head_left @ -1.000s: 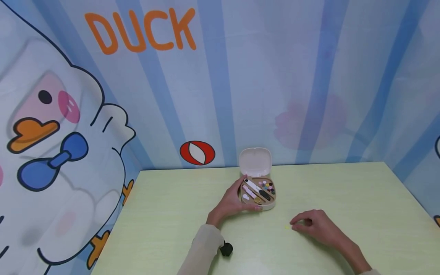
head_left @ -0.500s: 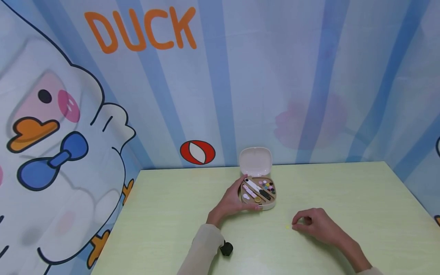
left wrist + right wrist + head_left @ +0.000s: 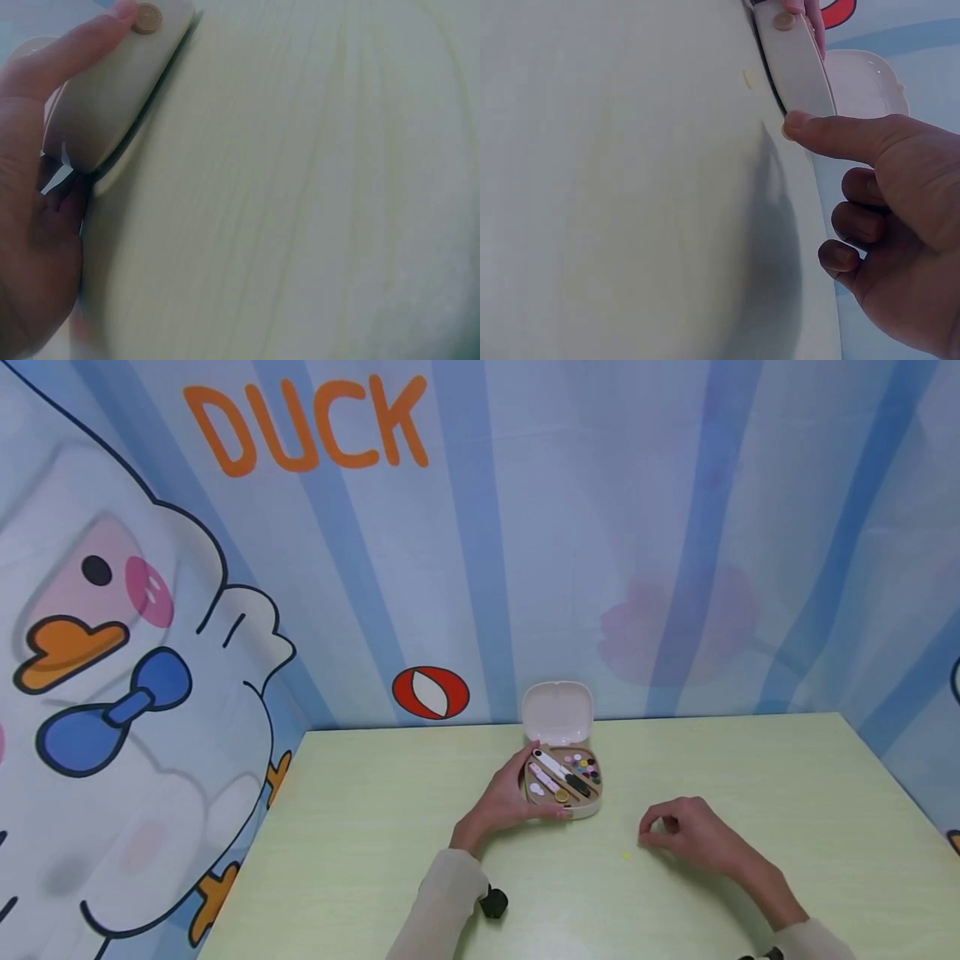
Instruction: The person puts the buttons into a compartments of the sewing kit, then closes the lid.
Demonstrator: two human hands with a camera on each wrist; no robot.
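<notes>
A small white sewing kit box stands with its lid up near the table's back edge. My left hand grips it from the left, thumb along the front beside a round tan catch. Inside lie a white-and-black tool, a pink stick, a gold disc and several small coloured buttons. To the right, my right hand is slightly above the table, thumb and index finger pinched together. A yellowish edge shows at its thumb tip, seemingly a tiny held piece. Another tiny yellow piece lies on the table beside that hand.
The pale wood-grain table meets a striped blue backdrop with a printed duck close behind the box. A black knob-like object is next to the left sleeve.
My right hand's thumb and index finger have come together, and the hand has risen off the table, away from the yellow piece. The left hand and box have stayed in place.
</notes>
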